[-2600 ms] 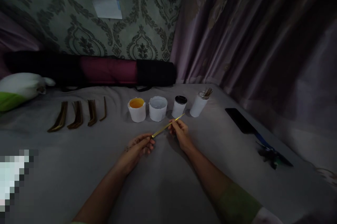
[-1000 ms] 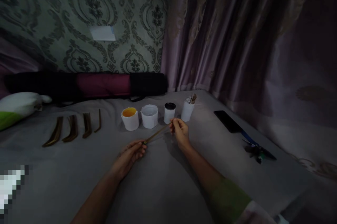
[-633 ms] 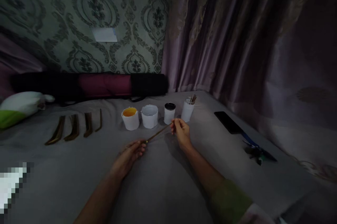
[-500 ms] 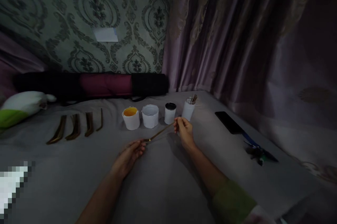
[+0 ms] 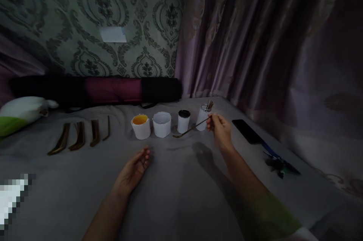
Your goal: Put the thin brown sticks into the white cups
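Note:
My right hand (image 5: 220,131) is closed in a pinch on one end of a thin brown stick (image 5: 193,129). The stick slants down to the left, its bent tip in front of a small white can (image 5: 183,123) with a dark top. Behind my right hand stands a white jar (image 5: 202,120) with several thin sticks in its mouth. My left hand (image 5: 133,171) is open, half curled with the palm turned inward, and holds nothing. Beyond it stand a white cup of yellow-orange stuff (image 5: 141,130) and a white cup with pale contents (image 5: 162,128).
Bundles of bent brown sticks (image 5: 78,137) lie in a row at left, a single one (image 5: 107,129) at the row's end. A dark phone (image 5: 246,131) and a blue-handled tool (image 5: 279,159) lie at right. A black and maroon roll (image 5: 113,90) runs along the wall.
My left hand has let go of the stick's bent end and drawn back slightly left. My right hand has carried the stick right and a little up, towards the jar.

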### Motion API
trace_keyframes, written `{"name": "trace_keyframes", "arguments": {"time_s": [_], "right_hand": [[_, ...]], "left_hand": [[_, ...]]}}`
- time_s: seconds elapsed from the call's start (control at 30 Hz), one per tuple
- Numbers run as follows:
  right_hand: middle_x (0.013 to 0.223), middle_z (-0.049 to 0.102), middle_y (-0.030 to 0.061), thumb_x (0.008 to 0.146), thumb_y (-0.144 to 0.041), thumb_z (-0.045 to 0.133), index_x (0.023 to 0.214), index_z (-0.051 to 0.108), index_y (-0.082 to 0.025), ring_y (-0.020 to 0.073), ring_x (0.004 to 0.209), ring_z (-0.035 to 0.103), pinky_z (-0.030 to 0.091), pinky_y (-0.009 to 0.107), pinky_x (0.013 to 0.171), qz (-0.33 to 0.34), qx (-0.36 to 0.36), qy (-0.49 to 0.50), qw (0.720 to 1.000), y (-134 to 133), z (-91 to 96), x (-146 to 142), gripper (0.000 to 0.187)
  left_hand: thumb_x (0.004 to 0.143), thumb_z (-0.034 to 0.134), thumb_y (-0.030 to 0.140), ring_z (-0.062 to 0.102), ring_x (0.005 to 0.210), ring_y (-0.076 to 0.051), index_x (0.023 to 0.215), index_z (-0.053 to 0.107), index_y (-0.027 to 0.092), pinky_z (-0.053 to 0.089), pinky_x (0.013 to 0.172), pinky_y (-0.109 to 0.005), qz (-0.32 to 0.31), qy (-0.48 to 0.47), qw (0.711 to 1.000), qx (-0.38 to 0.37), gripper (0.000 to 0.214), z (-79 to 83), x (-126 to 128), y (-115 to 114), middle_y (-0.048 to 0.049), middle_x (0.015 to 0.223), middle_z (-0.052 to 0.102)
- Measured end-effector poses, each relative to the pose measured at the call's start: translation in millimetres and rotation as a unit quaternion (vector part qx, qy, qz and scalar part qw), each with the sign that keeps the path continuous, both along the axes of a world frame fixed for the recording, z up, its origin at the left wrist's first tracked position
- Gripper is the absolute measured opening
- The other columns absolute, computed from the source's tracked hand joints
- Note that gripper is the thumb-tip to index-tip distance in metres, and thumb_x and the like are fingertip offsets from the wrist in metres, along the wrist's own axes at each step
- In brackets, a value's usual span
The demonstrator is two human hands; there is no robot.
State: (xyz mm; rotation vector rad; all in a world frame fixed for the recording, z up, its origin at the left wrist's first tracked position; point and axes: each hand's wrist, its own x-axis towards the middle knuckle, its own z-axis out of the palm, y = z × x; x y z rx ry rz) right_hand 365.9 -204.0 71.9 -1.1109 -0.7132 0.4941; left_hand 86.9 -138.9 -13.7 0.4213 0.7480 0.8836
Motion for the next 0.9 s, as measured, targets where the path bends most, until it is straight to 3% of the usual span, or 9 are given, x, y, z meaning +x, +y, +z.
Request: {"name": "trace_keyframes", "arguments": {"time_s": [0.43,0.9], "right_hand": [[0.054,0.053,-0.0034,0.07,-0.039,0.061,0.07,0.059,-0.016,0.0046,0.042,0.046,0.036,0.016,0.037,-0.107,0.06,-0.027,0.992,1,56.9,49,0.023],[0.052,0.052,-0.0036,0.077,-0.031,0.053,0.067,0.057,-0.016,0.0046,0.04,0.046,0.036,0.016,0.035,-0.196,0.071,0.004,0.978,1,84.0,78,0.018]], "left_hand": [[0.08,0.044,0.003,0.057,0.057,-0.008,0.085,0.064,0.007,0.05,0.052,-0.018,-0.002,-0.018,1.0,-0.005,0.022,1.3,-2,-1,-0.0065,0.073,0.062],[0.079,0.045,0.003,0.057,0.058,-0.008,0.085,0.064,0.008,0.051,0.052,-0.018,0.001,-0.014,1.0,-0.011,0.021,4.7,-3,-3,-0.0064,0.072,0.061]]}}
